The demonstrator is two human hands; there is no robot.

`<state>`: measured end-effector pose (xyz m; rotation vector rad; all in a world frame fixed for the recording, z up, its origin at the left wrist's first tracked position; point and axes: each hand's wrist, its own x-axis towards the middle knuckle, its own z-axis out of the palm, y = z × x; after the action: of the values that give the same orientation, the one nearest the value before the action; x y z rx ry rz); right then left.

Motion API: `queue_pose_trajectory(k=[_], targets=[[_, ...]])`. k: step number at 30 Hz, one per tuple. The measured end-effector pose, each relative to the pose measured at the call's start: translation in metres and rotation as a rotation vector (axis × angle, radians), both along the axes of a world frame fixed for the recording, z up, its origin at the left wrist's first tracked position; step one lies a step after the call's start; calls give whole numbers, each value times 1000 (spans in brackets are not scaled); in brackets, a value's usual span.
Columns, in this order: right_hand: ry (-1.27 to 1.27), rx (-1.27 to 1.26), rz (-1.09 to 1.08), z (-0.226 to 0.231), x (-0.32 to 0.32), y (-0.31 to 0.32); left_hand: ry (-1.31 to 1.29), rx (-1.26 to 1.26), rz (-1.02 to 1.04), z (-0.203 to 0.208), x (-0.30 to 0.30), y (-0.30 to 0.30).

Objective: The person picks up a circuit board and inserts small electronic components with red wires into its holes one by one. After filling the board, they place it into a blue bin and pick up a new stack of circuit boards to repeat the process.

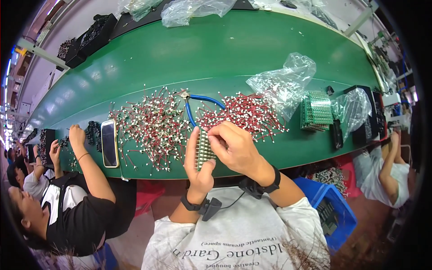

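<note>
My left hand (198, 180) grips a narrow green circuit board panel (204, 152) by its sides, tilted up at the table's near edge. Rows of small pale parts cover its face. Over the panel's upper right edge, my right hand (236, 148) is closed in a pinch; whatever its fingertips hold is too small or hidden to make out. Just beyond my hands lie pliers with blue handles (208, 98), spread apart. A heap of short red wires with white connectors (247, 112) lies to their right, and a similar heap of wired parts (155, 128) to their left.
A stack of green boards (317, 108) and a clear plastic bag (288, 76) stand right. A phone (109, 144) lies left, near a co-worker's raised hand (77, 135). Below the table's right edge is a blue bin (348, 220). Black trays (96, 38) sit far left.
</note>
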<state>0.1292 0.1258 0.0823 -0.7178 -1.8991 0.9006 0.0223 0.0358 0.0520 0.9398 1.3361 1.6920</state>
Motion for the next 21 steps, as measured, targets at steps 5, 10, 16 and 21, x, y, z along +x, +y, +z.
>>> queue_pose_trajectory(k=[5,10,16,21], targets=[[-4,41,-22,0,-1,-2,39,12,-19,2,1,0],[-113,330,-52,-1,0,-1,65,7,-21,4,1,0],[-156,270,-28,-4,2,-2,123,22,-15,2,0,-1],[-200,266,-39,-2,2,-4,259,38,17,3,0,0]])
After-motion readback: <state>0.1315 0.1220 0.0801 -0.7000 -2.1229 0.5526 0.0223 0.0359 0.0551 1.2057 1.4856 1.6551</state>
